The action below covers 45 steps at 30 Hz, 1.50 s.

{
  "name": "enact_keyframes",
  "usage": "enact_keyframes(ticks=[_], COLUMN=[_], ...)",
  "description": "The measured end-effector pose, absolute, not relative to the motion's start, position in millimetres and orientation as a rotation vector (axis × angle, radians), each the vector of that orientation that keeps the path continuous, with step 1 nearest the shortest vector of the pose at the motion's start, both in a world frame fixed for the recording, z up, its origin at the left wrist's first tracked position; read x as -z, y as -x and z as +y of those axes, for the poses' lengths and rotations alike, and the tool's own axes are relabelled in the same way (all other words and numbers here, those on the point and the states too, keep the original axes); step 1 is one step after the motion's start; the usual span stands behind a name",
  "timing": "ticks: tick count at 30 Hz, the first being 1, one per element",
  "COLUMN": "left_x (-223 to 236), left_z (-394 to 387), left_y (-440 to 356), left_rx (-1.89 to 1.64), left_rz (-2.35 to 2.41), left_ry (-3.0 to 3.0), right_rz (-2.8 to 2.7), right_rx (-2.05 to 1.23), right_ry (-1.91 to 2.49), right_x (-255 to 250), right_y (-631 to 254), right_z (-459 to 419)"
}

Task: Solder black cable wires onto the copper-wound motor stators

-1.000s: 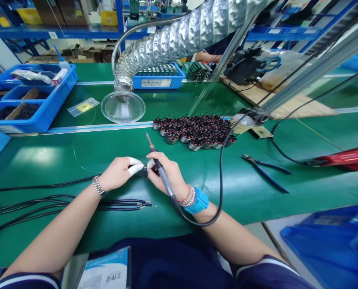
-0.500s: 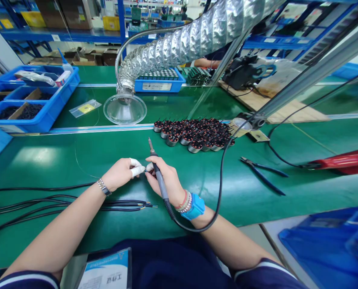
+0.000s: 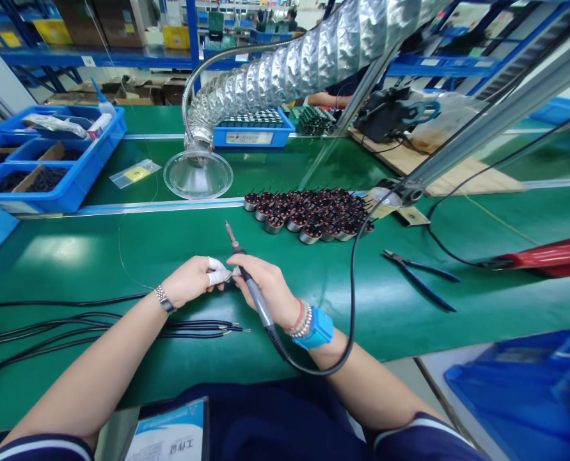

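Observation:
My left hand (image 3: pixel 190 282), with white covers on its fingertips, is closed in a pinch. A single black cable (image 3: pixel 93 301) runs in from the left under the wrist to these fingers; its end is hidden there. Held in my right hand (image 3: pixel 272 291) is a soldering iron (image 3: pixel 259 303), its bare tip pointing up and away from me. The right fingertips meet the left ones at the cable end. Several more black cables (image 3: pixel 193 325) with stripped ends lie on the green mat nearer to me. Beyond the hands stand many wound motor stators (image 3: pixel 308 216) in a cluster.
A fume extraction hood (image 3: pixel 198 176) hangs beyond my hands. Blue-handled cutters (image 3: pixel 421 282) and a red tool (image 3: pixel 548 256) lie to the right. Blue divided bins (image 3: pixel 80 186) stand at the left. The iron's cord (image 3: pixel 352 307) loops over my right forearm.
The soldering iron's tip has swung a little to the left, and my right hand has turned with it. My left hand stays almost in place, still pinching.

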State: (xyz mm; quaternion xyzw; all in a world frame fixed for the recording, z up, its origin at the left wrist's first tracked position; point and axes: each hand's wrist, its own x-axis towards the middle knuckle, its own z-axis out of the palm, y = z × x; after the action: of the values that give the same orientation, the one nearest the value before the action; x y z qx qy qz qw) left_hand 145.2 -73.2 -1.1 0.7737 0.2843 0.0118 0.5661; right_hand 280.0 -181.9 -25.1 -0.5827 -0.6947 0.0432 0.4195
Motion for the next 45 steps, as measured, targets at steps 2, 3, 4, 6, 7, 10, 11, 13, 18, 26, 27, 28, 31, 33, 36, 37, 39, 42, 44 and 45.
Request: enact_keyframes(ticks=[2, 3, 4, 6, 7, 10, 11, 13, 18, 26, 27, 28, 31, 33, 36, 37, 39, 42, 44, 45], left_x=[0.1, 0.2, 0.6, 2.6, 4.0, 7.3, 7.7, 7.6, 5.6, 10.7, 11.2, 11.6, 12.0, 12.7, 14.1, 14.4, 14.4, 13.1, 12.0, 11.4], left_z=[-76.2, -77.3, -77.9, -77.7, -76.9, -74.3, -73.8, -73.5, -74.6, -73.3, -73.2, -73.1, -72.9, -72.6, -72.0, -71.9, -72.0, -72.9, -73.5, -73.7], left_y=[-145.5, -145.6, -145.7, -145.8, -145.9, -146.5, -146.8, -147.4, -148.3, -149.1, -149.1, -149.2, -149.7, -150.0, -150.0, -150.0, -149.7, -149.2, -149.0, -148.9], left_rx=[-0.07, -0.086, -0.099, -0.111, -0.114, -0.116, -0.117, -0.118, -0.119, -0.193, -0.198, -0.201, -0.205, -0.205, -0.206, -0.206, -0.207, -0.208, -0.205, -0.202], left_rz=[0.683, 0.692, 0.703, 0.72, 0.727, 0.737, 0.739, 0.742, 0.739, 0.776, 0.783, 0.789, 0.789, 0.777, 0.772, 0.772, 0.769, 0.771, 0.773, 0.77], left_ry=[-1.85, -1.859, -1.861, -1.844, -1.829, -1.793, -1.788, -1.781, -1.759, -1.69, -1.694, -1.697, -1.704, -1.709, -1.721, -1.724, -1.729, -1.737, -1.745, -1.752], right_rz=[-1.769, -1.761, -1.739, -1.668, -1.633, -1.607, -1.628, -1.686, -1.801, -1.586, -1.544, -1.505, -1.435, -1.421, -1.382, -1.353, -1.277, -1.211, -1.269, -1.322], right_rx=[-0.073, -0.076, -0.097, -0.148, -0.16, -0.143, -0.145, -0.168, -0.136, -0.277, -0.328, -0.378, -0.515, -0.58, -0.608, -0.606, -0.598, -0.569, -0.527, -0.497], right_ry=[1.473, 1.482, 1.489, 1.5, 1.505, 1.509, 1.507, 1.498, 1.456, 1.601, 1.613, 1.619, 1.596, 1.57, 1.542, 1.537, 1.535, 1.562, 1.582, 1.589], right_x=[24.7, 23.4, 21.4, 15.5, 12.4, 7.4, 7.8, 11.6, 21.2, 17.6, 17.3, 16.9, 15.0, 13.8, 15.0, 16.3, 19.9, 24.2, 24.8, 24.3], right_y=[-280.1, -280.4, -281.3, -285.1, -287.9, -296.7, -298.7, -300.1, -296.0, -290.2, -289.4, -289.0, -290.0, -291.7, -291.8, -290.7, -287.1, -282.4, -282.4, -283.5], right_z=[-182.0, -182.5, -183.6, -187.3, -189.9, -198.8, -201.3, -204.4, -198.8, -168.4, -166.1, -164.8, -166.0, -168.2, -167.6, -165.9, -161.6, -158.7, -162.8, -166.8])
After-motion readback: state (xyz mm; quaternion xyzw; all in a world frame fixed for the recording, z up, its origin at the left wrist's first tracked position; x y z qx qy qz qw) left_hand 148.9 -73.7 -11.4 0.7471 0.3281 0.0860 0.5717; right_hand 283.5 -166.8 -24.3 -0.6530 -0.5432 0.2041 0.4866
